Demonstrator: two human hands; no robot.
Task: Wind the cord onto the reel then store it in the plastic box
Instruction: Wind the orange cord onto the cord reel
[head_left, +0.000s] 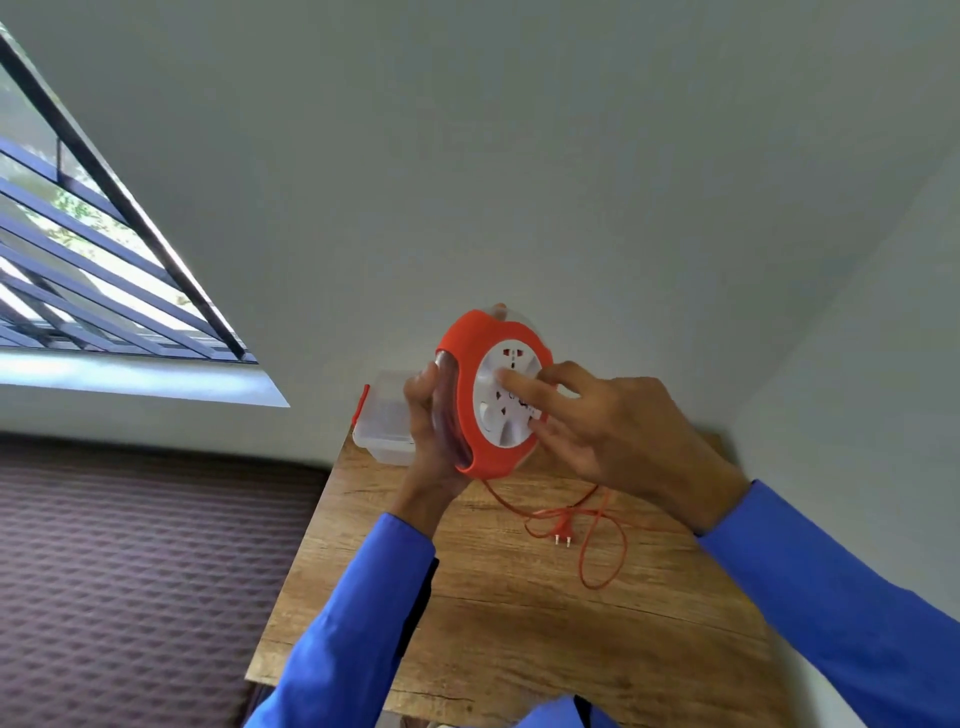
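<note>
An orange cord reel (470, 395) with a white socket face is held up above the wooden table (519, 623). My left hand (428, 431) grips its back and left rim. My right hand (613, 431) rests its fingertips on the white socket face, fingers spread. A thin orange cord (602, 551) hangs from the reel's bottom and lies in loose loops on the table, ending in a two-pin plug (562, 535). The clear plastic box (384, 421) with an orange latch stands at the table's far left corner, partly behind my left hand.
The table stands in a corner, with grey walls behind it and to its right. A patterned dark mattress (145, 561) lies to the left of the table. A barred window (78, 249) is at the upper left.
</note>
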